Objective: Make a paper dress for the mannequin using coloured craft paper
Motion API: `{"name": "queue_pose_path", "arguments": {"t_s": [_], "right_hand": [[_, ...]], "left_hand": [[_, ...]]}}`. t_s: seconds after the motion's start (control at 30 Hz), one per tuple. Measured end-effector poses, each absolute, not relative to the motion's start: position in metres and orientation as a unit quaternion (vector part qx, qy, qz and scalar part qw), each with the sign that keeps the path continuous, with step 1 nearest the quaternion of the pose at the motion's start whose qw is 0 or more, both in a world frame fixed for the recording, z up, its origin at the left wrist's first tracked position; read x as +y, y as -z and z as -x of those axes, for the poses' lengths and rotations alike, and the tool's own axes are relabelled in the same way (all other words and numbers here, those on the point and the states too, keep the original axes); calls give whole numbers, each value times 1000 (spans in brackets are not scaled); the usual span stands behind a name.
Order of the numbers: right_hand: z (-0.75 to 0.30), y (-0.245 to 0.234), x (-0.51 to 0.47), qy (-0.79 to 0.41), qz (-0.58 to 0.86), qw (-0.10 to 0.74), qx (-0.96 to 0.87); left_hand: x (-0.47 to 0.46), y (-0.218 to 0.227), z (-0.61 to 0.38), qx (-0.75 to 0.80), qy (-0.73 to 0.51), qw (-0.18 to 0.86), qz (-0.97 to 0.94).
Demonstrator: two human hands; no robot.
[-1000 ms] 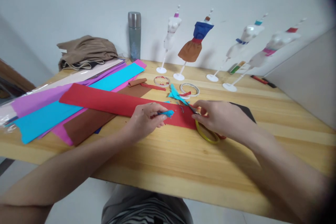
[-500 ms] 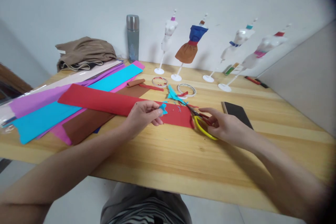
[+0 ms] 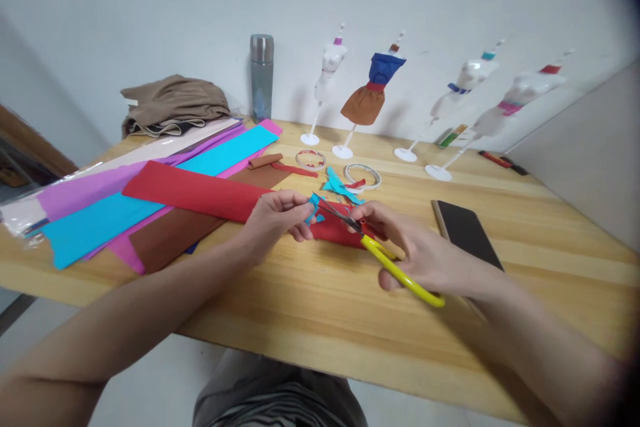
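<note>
Between the thumb and fingers of my left hand is a small blue paper piece. My right hand grips scissors with yellow handles, partly hidden by the fingers. The blades point left, and their tips are at the blue piece; whether they cut into it I cannot tell. Below both hands lies a long red paper strip. Just beyond them is a crumpled blue scrap with small red bits near it.
Blue paper, brown paper and purple sheets lie at the left. Beyond stand a thermos and several small mannequins, one dressed in blue and brown. Two tape rolls lie mid-table. A dark phone is beside my right forearm.
My right hand has lifted the scissors off the table and brought their blades to the blue piece in my left hand. The view has shifted slightly.
</note>
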State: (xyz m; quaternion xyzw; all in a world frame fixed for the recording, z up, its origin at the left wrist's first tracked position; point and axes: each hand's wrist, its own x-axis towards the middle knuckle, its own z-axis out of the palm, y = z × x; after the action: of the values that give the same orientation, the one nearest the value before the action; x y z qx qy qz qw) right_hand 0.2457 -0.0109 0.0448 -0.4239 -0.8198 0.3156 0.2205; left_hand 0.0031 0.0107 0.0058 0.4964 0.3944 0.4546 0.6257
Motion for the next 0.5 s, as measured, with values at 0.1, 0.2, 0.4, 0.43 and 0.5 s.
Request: {"name": "queue_pose_path", "arguments": {"t_s": [0.1,0.2,0.4,0.43,0.5], "right_hand": [[-238,-40,-6,-332,444,204,-807],[-237,-30,-5,-258,478,197,-816],[-238,-16,-7,-222,434,228,-843],[-239,-16,-7,-214,421,240,-848],[-238,-15,-7,-200,400,266,-854]], "left_hand": [[10,-9,-3,406,-469,611,-492],[10,-9,-2,410,-474,598,-500],[6,-11,-3,401,-446,586,-544],[5,-11,-3,399,-441,588,-548],[4,-11,-4,398,-436,590,-551]]}}
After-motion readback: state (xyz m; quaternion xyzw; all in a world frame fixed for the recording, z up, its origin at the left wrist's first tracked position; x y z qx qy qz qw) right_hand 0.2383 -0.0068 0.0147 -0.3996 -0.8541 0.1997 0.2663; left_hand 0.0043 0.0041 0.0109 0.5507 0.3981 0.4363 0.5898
